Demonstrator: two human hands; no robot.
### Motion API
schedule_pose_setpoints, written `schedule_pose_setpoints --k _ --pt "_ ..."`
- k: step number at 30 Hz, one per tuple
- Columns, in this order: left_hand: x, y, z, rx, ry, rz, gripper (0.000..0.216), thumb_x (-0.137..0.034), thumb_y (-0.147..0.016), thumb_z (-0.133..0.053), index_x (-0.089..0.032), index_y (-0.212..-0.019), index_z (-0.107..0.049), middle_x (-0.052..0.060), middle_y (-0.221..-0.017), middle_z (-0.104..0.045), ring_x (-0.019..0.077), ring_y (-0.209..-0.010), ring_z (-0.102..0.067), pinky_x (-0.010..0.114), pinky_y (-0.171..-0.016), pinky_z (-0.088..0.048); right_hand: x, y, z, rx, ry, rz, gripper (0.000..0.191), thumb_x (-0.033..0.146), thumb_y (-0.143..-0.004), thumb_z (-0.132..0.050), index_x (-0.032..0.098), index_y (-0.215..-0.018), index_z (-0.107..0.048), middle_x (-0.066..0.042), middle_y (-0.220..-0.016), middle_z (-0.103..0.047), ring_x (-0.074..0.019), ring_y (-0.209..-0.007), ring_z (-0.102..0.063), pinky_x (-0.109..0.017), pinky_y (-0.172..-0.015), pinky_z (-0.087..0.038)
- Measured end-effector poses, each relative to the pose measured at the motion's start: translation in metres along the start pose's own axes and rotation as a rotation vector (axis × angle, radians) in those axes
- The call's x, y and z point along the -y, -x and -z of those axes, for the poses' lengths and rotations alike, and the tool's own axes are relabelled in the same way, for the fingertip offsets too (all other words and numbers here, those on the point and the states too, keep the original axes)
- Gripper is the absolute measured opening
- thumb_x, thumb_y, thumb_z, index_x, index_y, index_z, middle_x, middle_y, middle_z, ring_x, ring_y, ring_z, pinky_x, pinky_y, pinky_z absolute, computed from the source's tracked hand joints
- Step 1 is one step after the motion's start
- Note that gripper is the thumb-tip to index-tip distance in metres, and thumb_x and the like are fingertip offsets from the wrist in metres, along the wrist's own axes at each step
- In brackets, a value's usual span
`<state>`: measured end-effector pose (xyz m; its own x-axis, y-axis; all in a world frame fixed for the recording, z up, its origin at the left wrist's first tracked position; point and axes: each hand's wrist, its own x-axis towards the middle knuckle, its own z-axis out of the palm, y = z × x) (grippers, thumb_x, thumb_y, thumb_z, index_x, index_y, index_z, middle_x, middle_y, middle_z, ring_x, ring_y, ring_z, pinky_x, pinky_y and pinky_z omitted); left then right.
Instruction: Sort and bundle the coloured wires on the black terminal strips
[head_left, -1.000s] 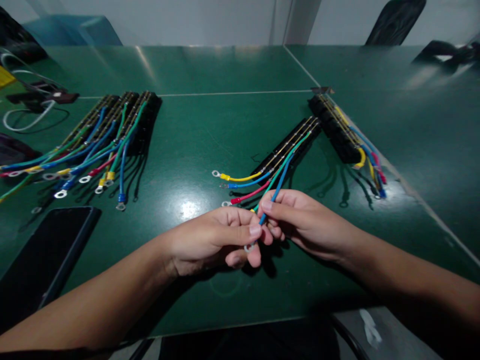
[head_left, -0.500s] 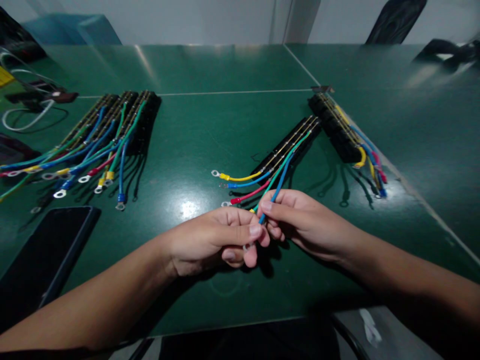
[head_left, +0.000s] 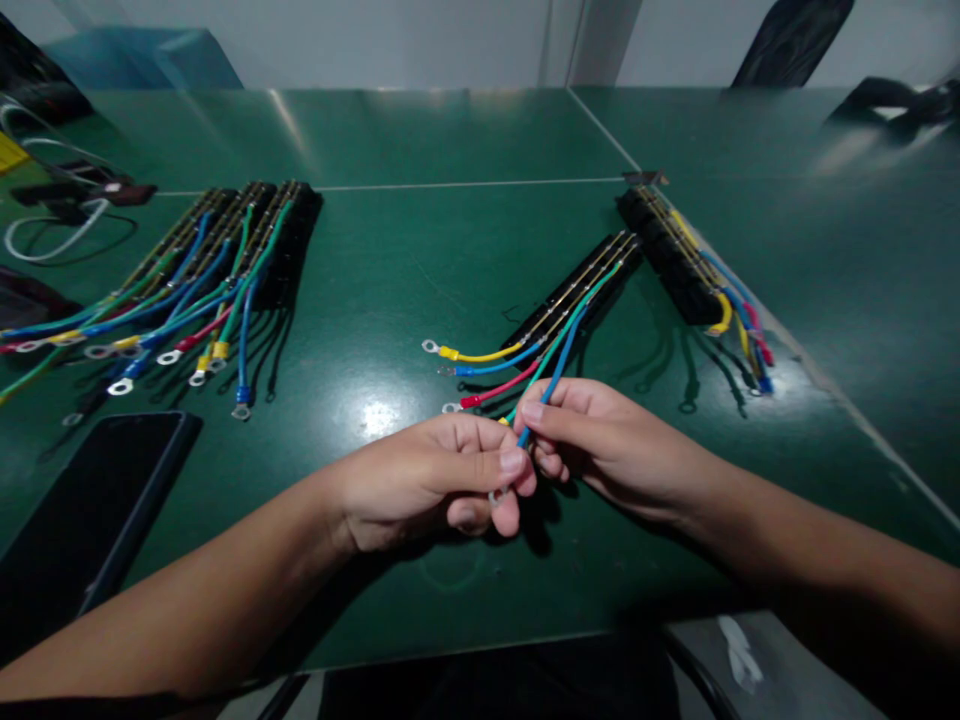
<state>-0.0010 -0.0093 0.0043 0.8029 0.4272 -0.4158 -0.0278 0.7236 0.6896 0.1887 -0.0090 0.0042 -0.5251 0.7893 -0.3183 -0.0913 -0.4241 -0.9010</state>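
My left hand and my right hand meet near the front middle of the green table. Both are closed in a pinch on the free end of a blue wire. My left thumb and finger hold its ring terminal; my right fingers grip the wire just above. The blue wire, like the green one beside it, comes from a black terminal strip lying diagonally beyond my hands. Yellow, blue and red wires from the same strip lie loose on the table.
A second wired terminal strip lies at the right. Several wired strips lie together at the left, their coloured wires fanned towards me. A black phone rests at the front left. White cable sits far left.
Almost nothing: my left fingers have shifted slightly on the ring terminal. Both hands stay where they were.
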Motion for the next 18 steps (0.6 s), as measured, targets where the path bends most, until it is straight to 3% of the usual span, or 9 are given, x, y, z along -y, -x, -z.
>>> schedule_pose_setpoints --k 4,12,18 --pt "-0.0009 -0.0007 -0.0008 -0.014 -0.043 -0.016 0.025 -0.034 -0.085 -0.062 -0.010 -0.088 -0.061 0.004 -0.065 -0.064 0.0026 -0.043 -0.040 0.015 -0.041 -0.022 -0.0001 -0.0009 0.0003 0.028 -0.014 0.001 0.023 0.035 -0.083 -0.064 0.015 -0.076 -0.058 0.001 -0.061 -0.058 -0.0067 -0.052 -0.046 -0.019 -0.048 -0.033" --pt "-0.0006 0.0000 -0.0009 -0.008 0.018 -0.006 0.026 -0.034 -0.083 -0.066 -0.013 -0.075 -0.052 -0.002 -0.055 -0.058 0.0018 -0.040 -0.028 0.014 -0.041 -0.021 0.0008 0.0006 -0.0014 -0.056 -0.004 -0.013 0.026 0.038 -0.079 -0.067 0.014 -0.074 -0.058 0.003 -0.058 -0.051 -0.0058 -0.049 -0.042 -0.020 -0.046 -0.030" --pt "-0.0003 -0.0004 -0.0008 -0.036 -0.052 0.002 0.026 -0.037 -0.083 -0.064 -0.012 -0.084 -0.058 0.003 -0.065 -0.065 0.0028 -0.042 -0.041 0.015 -0.040 -0.023 -0.0003 0.0000 -0.0001 -0.002 -0.018 0.007 0.024 0.036 -0.080 -0.067 0.014 -0.075 -0.058 0.002 -0.062 -0.055 -0.0057 -0.051 -0.044 -0.019 -0.047 -0.031"
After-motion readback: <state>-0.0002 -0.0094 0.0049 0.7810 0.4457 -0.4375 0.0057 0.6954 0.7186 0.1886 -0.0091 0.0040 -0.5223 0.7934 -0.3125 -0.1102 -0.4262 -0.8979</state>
